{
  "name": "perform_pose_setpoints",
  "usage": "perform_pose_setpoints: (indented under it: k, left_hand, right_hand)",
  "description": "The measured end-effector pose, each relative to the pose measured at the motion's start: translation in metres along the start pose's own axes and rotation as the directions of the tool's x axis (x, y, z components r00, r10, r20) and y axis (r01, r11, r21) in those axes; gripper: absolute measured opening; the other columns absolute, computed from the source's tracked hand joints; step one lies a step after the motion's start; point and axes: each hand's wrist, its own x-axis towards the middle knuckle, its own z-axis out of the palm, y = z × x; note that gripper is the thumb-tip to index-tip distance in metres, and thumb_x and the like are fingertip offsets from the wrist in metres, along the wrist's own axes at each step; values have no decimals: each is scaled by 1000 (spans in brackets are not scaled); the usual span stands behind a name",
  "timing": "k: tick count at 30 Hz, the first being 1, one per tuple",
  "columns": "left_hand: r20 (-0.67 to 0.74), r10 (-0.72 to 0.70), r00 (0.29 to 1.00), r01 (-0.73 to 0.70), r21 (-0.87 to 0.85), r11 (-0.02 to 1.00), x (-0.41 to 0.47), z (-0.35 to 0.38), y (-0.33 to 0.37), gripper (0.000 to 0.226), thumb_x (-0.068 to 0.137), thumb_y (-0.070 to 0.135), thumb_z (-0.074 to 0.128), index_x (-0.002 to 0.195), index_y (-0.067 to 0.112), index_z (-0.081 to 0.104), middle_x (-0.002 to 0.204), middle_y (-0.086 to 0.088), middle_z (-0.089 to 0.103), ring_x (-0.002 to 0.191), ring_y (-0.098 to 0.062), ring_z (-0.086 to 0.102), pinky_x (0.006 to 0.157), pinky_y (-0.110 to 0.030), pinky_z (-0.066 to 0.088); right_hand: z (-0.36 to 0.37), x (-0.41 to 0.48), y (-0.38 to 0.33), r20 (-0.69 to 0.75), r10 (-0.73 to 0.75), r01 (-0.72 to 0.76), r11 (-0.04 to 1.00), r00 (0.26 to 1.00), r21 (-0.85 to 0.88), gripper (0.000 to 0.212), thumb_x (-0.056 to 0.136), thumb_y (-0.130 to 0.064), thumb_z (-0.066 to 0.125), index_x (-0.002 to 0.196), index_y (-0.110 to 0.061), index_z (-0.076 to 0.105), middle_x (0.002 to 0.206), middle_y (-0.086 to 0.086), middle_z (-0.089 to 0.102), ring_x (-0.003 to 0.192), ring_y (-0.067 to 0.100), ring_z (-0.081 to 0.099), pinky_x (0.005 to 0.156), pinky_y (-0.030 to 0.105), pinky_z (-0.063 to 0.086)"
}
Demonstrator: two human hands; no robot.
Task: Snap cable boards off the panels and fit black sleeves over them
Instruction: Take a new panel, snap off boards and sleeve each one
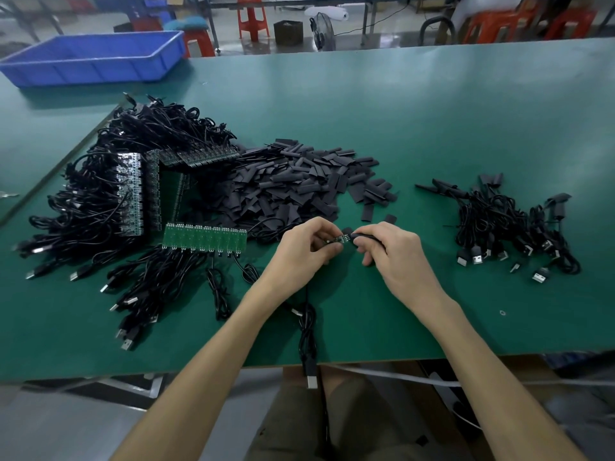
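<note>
My left hand (307,246) pinches a small green cable board (340,240) over the green table. Its black cable (307,331) runs down under that hand and hangs off the front edge. My right hand (387,249) pinches a black sleeve (361,235) right at the board's right end. A green panel (204,238) of joined boards with cables lies to the left of my hands. Behind the hands lies a big heap of loose black sleeves (293,184).
More panels with tangled black cables (109,194) are piled at the left. A small pile of sleeved cables (509,224) lies at the right. A blue bin (96,58) stands at the far left corner. Red stools and a fan stand beyond the table.
</note>
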Motion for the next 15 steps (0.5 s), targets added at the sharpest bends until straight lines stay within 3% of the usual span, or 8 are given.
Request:
perform_pose_setpoints:
  k: [7, 15]
  left_hand:
    - [19, 23, 1000, -23, -4, 1000, -1, -2, 3, 11, 90, 13, 76, 99, 18, 72, 87, 2, 70, 69, -20, 65, 71, -32, 56]
    - [-16, 29, 999, -28, 24, 999, -1, -2, 1, 17, 87, 5, 73, 93, 20, 75, 67, 12, 65, 61, -6, 58, 63, -12, 43]
  right_hand:
    - [-1, 0, 0, 34, 14, -15, 999, 999, 32, 14, 98, -3, 64, 106, -3, 74, 80, -8, 62, 68, 10, 62, 71, 9, 46]
    - [-1, 0, 3, 107, 4, -7, 999, 994, 32, 15, 96, -4, 67, 108, -7, 74, 86, -5, 66, 65, 13, 61, 68, 12, 47]
